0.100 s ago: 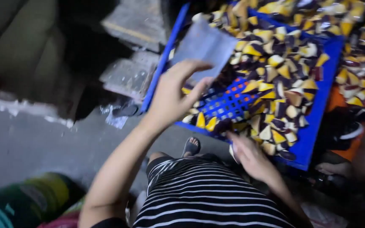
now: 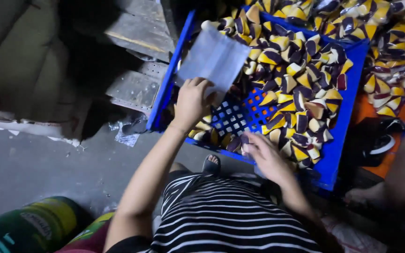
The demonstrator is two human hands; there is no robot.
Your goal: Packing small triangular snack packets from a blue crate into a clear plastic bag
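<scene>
Hundreds of small wedge-shaped pieces (image 2: 301,89), yellow, dark purple and cream, fill a blue crate (image 2: 341,140) whose latticed floor shows bare only at its near corner. A seated person in a striped top works over that corner. The left hand (image 2: 191,100), above the crate's near-left rim, pinches a clear plastic bag (image 2: 214,56) by its lower edge, the bag standing up over the heap. The right hand (image 2: 268,157), at the crate's near rim, is loosely curled among the pieces; whether it grips one cannot be told, since motion blur smears the fingers. Held by one edge only, the bag looks liable to sag or fold shut, and pieces dropped toward it could miss and fall back into the crate or over the rim onto the concrete. More pieces lie beyond the crate's far side, on or in something cut off by the frame. To the crate's left, stacked boards (image 2: 137,61) sink into shadow. Right of it, a dark shoe (image 2: 376,140) and part of another person's limb are barely readable. A green drum (image 2: 29,229) is cropped at the lower left.
</scene>
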